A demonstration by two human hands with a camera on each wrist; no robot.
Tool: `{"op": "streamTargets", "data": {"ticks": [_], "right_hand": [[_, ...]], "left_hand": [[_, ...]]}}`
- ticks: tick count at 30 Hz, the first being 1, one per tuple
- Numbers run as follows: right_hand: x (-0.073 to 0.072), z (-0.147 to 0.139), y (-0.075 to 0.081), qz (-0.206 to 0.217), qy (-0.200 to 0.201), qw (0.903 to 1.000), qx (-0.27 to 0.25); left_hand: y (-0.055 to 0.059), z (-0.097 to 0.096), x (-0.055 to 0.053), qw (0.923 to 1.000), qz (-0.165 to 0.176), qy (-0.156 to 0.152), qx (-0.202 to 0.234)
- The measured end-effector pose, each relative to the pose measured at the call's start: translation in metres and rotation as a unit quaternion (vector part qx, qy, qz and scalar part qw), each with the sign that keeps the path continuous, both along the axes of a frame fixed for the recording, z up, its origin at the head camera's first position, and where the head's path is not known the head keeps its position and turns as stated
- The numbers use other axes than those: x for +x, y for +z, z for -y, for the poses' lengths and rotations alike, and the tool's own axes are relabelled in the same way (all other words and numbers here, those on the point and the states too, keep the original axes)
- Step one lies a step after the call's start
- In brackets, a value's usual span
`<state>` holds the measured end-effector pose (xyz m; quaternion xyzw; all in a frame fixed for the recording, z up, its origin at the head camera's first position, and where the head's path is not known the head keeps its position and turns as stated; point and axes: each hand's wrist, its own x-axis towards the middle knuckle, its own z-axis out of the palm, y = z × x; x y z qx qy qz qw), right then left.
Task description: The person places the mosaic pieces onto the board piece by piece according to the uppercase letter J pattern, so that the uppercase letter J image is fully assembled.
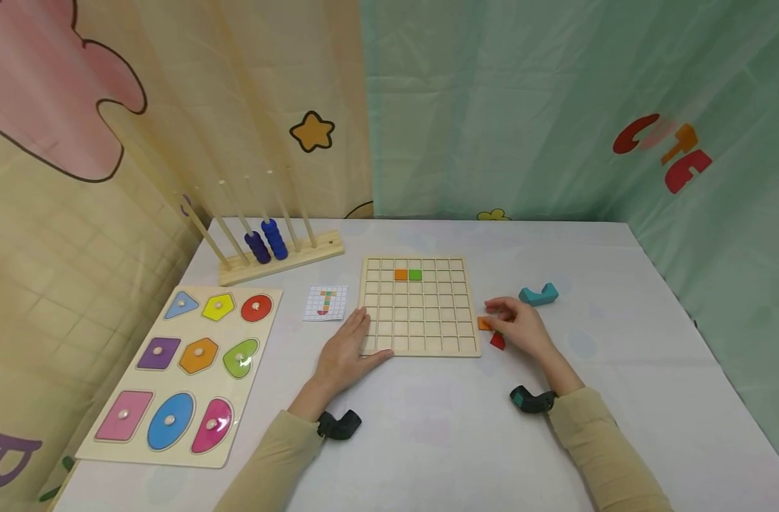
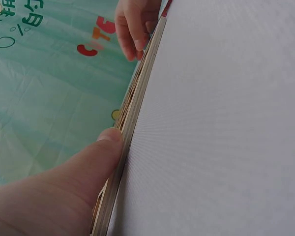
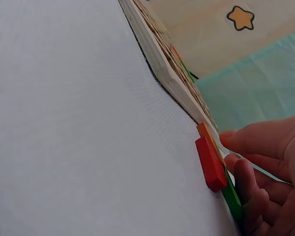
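Tabletop: orange tile (image 1: 485, 323) prob. under right hand (image 1: 520, 327) fingertips.

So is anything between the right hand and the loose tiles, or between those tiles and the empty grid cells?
Nothing visible. The right hand is already on the orange tile beside the red tile, right at the grid board edge. The left hand rests on the opposite corner, off that path.

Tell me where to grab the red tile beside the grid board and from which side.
Pinch the red tile by its two thin edges, coming from above on the side away from the board. It lies flat on the table, so only the edges give purchase, and an orange tile crowds its board side. The right hand is already over it.
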<state>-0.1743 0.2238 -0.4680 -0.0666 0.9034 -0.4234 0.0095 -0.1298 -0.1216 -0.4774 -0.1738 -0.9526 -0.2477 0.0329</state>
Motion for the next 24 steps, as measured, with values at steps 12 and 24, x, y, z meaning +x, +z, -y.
{"op": "streamTargets", "data": {"ticks": [12,24], "right_hand": [[-0.0007,-0.0026,-0.0019,0.008,0.014,0.9999,-0.003],[-0.0003,-0.0039,0.0003,0.026,0.037,0.9989,-0.009]], "left_hand": [[0.0000,0.0002,-0.0005,1.0000,0.001,-0.002,-0.001],[-0.0017,0.0003,-0.0010,1.0000,-0.004,-0.001,0.000]]}}
